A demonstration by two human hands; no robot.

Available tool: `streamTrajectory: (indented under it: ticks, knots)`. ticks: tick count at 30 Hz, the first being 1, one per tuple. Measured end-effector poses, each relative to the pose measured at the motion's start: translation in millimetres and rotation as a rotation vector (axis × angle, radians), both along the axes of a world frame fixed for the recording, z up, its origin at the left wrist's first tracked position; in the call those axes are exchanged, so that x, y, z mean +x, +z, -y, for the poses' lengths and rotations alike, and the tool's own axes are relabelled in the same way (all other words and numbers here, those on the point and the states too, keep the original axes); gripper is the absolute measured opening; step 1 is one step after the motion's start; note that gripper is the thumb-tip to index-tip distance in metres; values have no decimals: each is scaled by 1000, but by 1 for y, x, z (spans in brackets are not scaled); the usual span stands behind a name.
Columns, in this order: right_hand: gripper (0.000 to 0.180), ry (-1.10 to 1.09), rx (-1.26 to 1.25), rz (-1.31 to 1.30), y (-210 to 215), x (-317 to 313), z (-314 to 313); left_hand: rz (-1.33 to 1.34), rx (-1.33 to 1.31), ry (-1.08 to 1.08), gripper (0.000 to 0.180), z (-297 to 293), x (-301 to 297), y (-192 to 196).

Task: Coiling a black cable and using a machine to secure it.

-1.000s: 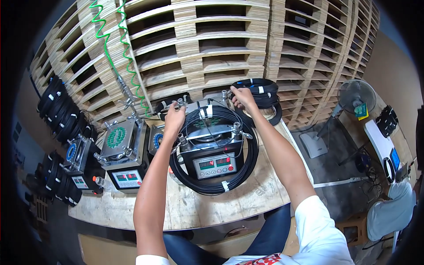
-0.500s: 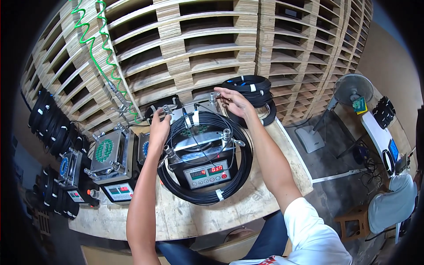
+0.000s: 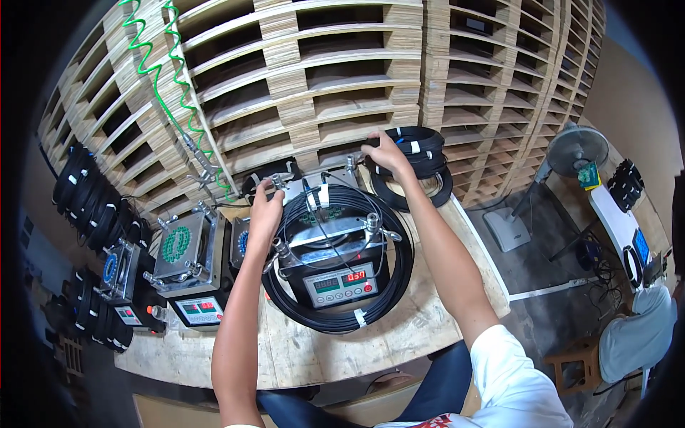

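Observation:
A polishing-type machine with a black body and a front panel with red digits [image 3: 344, 285] stands on the wooden bench. A large coil of black cable [image 3: 399, 278] surrounds it, bound with white tape, and thin cable ends run to the metal top plate. At the plate's back left corner, my left hand [image 3: 267, 210] has thumb and fingers closed around a metal clamp knob [image 3: 278, 180]. Beside the back right metal post [image 3: 350, 164], my right hand [image 3: 387, 153] has its fingers bent together; what they grip is hidden. Another clamp post [image 3: 372, 222] stands at the front right.
Two similar machines with a green-padded disc [image 3: 176, 245] and a blue-padded disc [image 3: 110, 268] stand at left. Stacked black cable coils [image 3: 421, 146] lie behind right. Wooden pallets [image 3: 342, 85] rise behind the bench. A fan [image 3: 576, 153] and a seated person [image 3: 635, 339] are at right.
My right hand's fingers have gone from spread to bent together, near the back right post. My left hand stays at the back left knob. The whole view has shifted slightly.

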State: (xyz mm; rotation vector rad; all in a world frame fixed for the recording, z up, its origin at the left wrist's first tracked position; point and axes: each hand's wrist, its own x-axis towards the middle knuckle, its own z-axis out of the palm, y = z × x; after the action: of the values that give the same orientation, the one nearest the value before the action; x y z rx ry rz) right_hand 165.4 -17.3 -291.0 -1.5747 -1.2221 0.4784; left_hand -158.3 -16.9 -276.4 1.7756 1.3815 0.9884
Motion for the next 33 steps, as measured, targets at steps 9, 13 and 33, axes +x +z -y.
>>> streamTrajectory:
  ticks: [9, 13, 33]
  knots:
    - [37, 20, 87, 425, 2, -59, -14, -15, 67, 37, 66, 5, 8, 4]
    - [36, 119, -88, 530, 7, -60, -14, -33, 57, 52, 68, 7, 8, 4]
    - [52, -26, 288, 25, -12, -90, 139, 937, -642, -95, 30, -130, 5, -64]
